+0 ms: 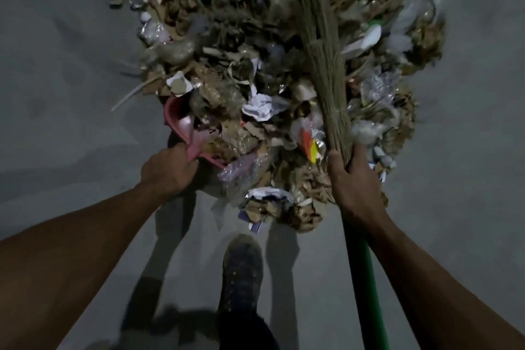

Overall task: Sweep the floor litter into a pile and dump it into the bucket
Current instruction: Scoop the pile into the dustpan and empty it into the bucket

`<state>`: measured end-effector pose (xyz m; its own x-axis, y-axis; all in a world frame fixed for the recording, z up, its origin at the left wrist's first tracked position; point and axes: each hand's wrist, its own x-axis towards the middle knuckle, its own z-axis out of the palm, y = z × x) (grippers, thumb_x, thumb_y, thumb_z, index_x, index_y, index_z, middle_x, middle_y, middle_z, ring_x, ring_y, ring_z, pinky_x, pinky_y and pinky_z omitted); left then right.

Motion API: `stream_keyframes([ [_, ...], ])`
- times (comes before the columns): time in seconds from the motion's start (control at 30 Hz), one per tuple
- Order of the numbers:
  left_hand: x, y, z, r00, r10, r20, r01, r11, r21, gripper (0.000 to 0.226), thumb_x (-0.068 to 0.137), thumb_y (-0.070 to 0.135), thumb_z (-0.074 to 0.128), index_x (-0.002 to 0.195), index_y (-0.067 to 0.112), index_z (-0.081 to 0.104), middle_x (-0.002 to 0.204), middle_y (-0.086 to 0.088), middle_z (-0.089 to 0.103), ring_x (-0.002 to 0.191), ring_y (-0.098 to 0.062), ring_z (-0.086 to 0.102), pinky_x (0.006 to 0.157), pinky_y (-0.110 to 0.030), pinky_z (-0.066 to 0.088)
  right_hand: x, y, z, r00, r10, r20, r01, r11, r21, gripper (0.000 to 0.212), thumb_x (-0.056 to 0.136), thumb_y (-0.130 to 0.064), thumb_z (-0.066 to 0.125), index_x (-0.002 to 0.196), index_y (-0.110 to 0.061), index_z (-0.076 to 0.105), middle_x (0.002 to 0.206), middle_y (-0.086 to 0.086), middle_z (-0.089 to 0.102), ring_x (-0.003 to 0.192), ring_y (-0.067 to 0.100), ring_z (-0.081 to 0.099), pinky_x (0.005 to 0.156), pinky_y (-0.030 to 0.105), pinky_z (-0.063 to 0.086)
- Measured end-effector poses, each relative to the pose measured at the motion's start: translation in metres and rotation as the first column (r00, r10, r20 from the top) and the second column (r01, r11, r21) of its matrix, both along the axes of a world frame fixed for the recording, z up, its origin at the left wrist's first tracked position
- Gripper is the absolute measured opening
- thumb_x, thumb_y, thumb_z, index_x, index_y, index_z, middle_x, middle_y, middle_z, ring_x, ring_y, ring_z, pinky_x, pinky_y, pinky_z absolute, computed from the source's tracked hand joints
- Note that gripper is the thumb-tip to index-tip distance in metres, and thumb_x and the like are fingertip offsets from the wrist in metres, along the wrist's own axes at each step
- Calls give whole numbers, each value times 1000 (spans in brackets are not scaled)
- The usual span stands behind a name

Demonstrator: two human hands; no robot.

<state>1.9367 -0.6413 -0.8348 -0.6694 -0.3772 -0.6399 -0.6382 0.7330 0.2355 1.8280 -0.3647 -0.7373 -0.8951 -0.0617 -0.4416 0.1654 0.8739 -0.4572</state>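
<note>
Forearms, two, bare, enter from the lower corners and reach forward over the grey floor [71, 71]. Between them, one dark shoe [241, 267], dusty at the toe, stands on the floor just short of the litter, with a dark trouser leg below it at the bottom edge.

Right hand [356, 179]: fingers curled round the broom [326, 65] at the point where its green handle [366, 278] meets the bound bundle of straw bristles; thumb laid up along the bundle. Handle runs back under the right forearm to the bottom edge. Bristles lie up and forward across the top of the heap, tilted slightly left, out of the top edge.

Left hand [170, 169]: fingers wrapped round the rear of a pink dustpan [181, 125], gripping it; fingertips hidden underneath. Dustpan sits at the near left edge of the heap, its mouth buried in scraps, only the left wall and back rim showing.

Litter pile [270, 79]: one large heap on the floor ahead of both hands, filling the upper middle of the view. Contents: torn brown cardboard, crumpled white paper, clear plastic wrappers, foil bits, a red-and-yellow packet near the right hand. Far part blurred.

Shadows of arms and leg fall on the floor near the shoe. Bucket: not in view.
</note>
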Motion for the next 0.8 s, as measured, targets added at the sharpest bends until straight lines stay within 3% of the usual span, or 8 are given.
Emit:
stream_keyframes([
  [0.1,-34,-1,1,999,-40,-23,40,999,-8,25,98,36,50,101,11,49,89,-8,50,78,-25,48,66,-33,35,-62,-5,-1,997,51,-50,-52,999,-4,37,103,-42,37,131,-19,38,86,1,60,64,19,60,55,31,47],
  [0.23,-61,2,-8,999,-46,-28,47,999,27,22,99,36,48,96,15,46,92,-10,58,79,-26,53,66,-33,38,-137,-18,-4,986,154,-70,-145,983,109,37,102,-41,41,126,-14,42,96,4,58,75,22,58,67,37,48],
  [0.33,-78,7,-17,999,-43,-23,44,999,19,24,98,38,49,98,13,48,101,-16,62,85,-31,56,66,-33,38,-184,-36,-5,955,293,54,-293,888,355,32,103,-36,45,118,-8,49,85,6,48,68,21,46,60,28,36],
  [0.4,-84,10,-20,999,-34,-28,34,999,-2,27,98,40,49,97,13,44,106,-19,61,94,-36,59,68,-33,38,-204,-46,-13,930,303,207,-365,827,428,25,101,-33,49,108,-9,51,79,7,51,64,18,51,52,28,41],
  [0.47,-84,12,-21,998,-48,-44,47,999,-27,30,97,42,48,100,12,46,109,-20,60,96,-38,59,68,-34,39,-208,-46,-27,859,415,300,-512,718,471,30,97,-31,57,111,-5,54,94,13,60,80,25,62,67,36,55],
  [0.53,-80,12,-20,998,-52,-31,50,998,-47,37,97,45,47,109,10,49,108,-19,60,96,-38,59,69,-35,40,-202,-38,-42,785,550,285,-617,652,441,30,94,-29,61,113,-7,58,101,14,64,85,28,63,73,37,55],
  [0.63,-74,12,-17,1000,-27,-11,26,999,-47,36,96,45,46,107,10,49,104,-18,60,90,-36,59,71,-36,46,-178,-23,-43,770,609,190,-632,690,352,24,95,-29,54,103,-6,55,85,12,64,67,29,59,61,33,49],
  [0.8,-56,9,-10,993,119,14,-120,992,37,22,94,31,51,95,9,45,95,-15,54,83,-33,54,68,-34,40,-138,0,-24,789,597,145,-604,712,359,32,99,-37,49,112,-8,47,90,18,64,73,35,61,58,33,38],
])
